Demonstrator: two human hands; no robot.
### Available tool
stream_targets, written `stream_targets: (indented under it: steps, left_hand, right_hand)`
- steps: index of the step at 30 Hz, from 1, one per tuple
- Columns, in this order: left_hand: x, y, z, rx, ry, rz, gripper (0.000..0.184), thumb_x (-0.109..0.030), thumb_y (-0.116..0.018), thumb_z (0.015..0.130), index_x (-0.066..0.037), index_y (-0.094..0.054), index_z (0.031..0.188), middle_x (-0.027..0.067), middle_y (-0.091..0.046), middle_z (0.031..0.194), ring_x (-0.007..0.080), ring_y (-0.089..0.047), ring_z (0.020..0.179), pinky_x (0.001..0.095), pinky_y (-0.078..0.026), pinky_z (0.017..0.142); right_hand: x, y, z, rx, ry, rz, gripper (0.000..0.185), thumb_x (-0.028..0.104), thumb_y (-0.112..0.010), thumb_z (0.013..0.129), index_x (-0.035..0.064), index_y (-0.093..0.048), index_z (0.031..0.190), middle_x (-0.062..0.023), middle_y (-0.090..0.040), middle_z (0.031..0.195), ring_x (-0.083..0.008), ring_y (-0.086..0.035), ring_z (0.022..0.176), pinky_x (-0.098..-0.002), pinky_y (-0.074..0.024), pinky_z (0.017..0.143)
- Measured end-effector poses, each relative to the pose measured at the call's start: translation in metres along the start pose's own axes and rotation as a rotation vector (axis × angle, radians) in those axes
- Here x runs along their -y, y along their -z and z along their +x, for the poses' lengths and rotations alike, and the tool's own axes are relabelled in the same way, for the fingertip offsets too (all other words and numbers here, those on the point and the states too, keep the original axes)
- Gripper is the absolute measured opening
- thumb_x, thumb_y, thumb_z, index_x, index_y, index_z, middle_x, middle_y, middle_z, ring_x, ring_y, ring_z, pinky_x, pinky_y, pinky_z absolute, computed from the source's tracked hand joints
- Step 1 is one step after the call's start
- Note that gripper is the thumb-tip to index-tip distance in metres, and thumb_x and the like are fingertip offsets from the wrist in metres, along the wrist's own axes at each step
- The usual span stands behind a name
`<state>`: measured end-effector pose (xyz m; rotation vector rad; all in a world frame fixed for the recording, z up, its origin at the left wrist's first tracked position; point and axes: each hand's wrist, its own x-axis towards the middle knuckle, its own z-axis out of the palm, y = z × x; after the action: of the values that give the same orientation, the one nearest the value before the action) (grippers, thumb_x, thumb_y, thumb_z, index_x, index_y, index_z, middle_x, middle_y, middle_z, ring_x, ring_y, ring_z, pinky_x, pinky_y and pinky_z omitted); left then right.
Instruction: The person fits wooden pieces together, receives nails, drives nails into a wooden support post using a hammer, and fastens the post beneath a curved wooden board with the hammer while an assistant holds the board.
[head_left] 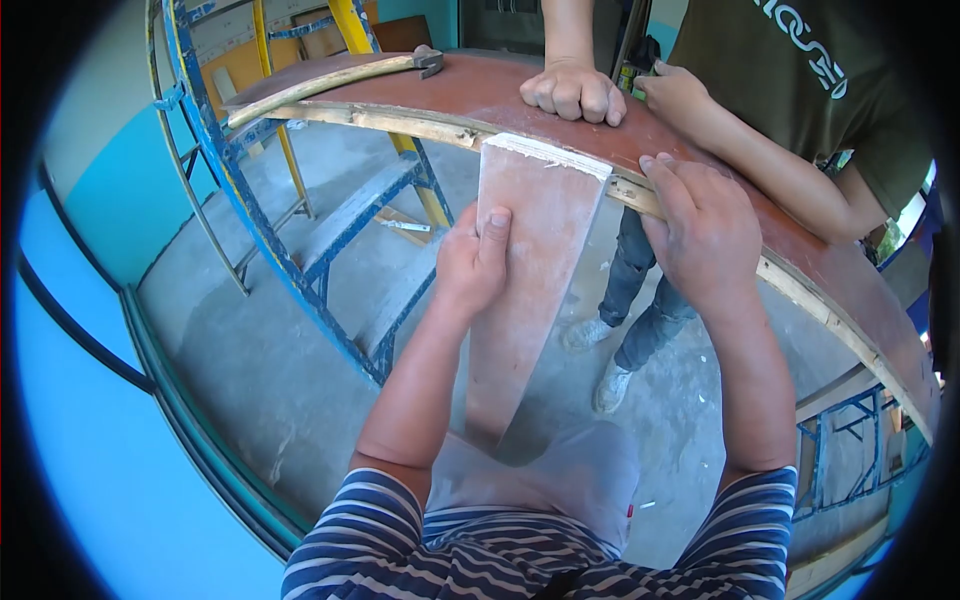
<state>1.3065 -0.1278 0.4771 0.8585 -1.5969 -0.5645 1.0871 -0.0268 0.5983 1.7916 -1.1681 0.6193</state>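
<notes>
- At the rim of the red-brown panel [480, 85], the board [535, 260] slanted downward, its ragged white end close against the wooden strip [400, 122]; whether it was fixed there could not be told.
- The left hand [472, 262] held the board by its left side, thumb on the face, fingers hidden behind.
- The right hand [708, 230] rested bent on the panel's edge, fingertips on top; its thumb was out of sight, so its grip could not be told.
- The board could have swung or slipped if the left thumb eased, since the right hand was not on it.
- A knock to the panel could have sent the hammer [330, 84] down, its handle reaching the edge.
- Beyond the board, a co-worker's fist [575, 92] stood on the panel, with the co-worker's other hand [678, 98] near; a shifting panel might have pinched fingers.
- Below were the co-worker's shoes [612, 388], where a dropped board might have landed.
- A blue ladder [362, 212] blocked steps leftward.
</notes>
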Motion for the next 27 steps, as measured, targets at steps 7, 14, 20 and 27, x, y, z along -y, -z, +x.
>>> stream_targets:
  steps: [7, 14, 20, 27]
  left_hand:
    - [0.007, -0.008, 0.001, -0.07, -0.072, -0.064, 0.063, -0.054, -0.043, 0.103, 0.004, -0.064, 0.116, 0.0259, -0.069, 0.102, 0.041, -0.068, 0.1, 0.0418, -0.051, 0.084]
    - [0.01, -0.009, 0.003, -0.064, -0.131, -0.056, 0.059, -0.048, -0.041, 0.106, 0.005, -0.066, 0.104, 0.0218, -0.07, 0.094, 0.0367, -0.068, 0.087, 0.0398, -0.051, 0.077]
    - [0.003, -0.022, 0.015, -0.172, -0.236, -0.093, 0.058, -0.046, -0.039, 0.107, 0.005, -0.066, 0.102, 0.02, -0.068, 0.089, 0.0329, -0.066, 0.082, 0.039, -0.05, 0.075]
    - [0.003, -0.029, 0.011, -0.215, -0.192, -0.098, 0.063, -0.051, -0.033, 0.107, 0.003, -0.065, 0.101, 0.0226, -0.068, 0.09, 0.0383, -0.067, 0.086, 0.0428, -0.05, 0.075]
  right_hand:
    - [-0.003, -0.005, -0.002, -0.068, 0.028, -0.005, 0.042, 0.01, -0.074, 0.069, 0.0083, -0.069, 0.111, -0.0055, -0.07, 0.103, -0.0223, -0.068, 0.095, -0.0367, -0.0513, 0.082]
    - [-0.01, -0.014, -0.012, -0.05, 0.051, -0.053, 0.054, 0.011, -0.08, 0.067, 0.0137, -0.068, 0.12, -0.0052, -0.071, 0.11, -0.0239, -0.067, 0.1, -0.0358, -0.0526, 0.086]
    - [-0.009, -0.003, 0.006, -0.002, -0.038, -0.077, 0.05, 0.011, -0.079, 0.066, 0.0148, -0.07, 0.115, -0.005, -0.071, 0.107, -0.0237, -0.067, 0.097, -0.0356, -0.0531, 0.084]
    - [-0.009, -0.007, 0.003, -0.078, -0.034, -0.02, 0.048, 0.009, -0.079, 0.064, 0.0137, -0.071, 0.111, -0.0044, -0.072, 0.105, -0.0239, -0.067, 0.095, -0.0364, -0.053, 0.083]
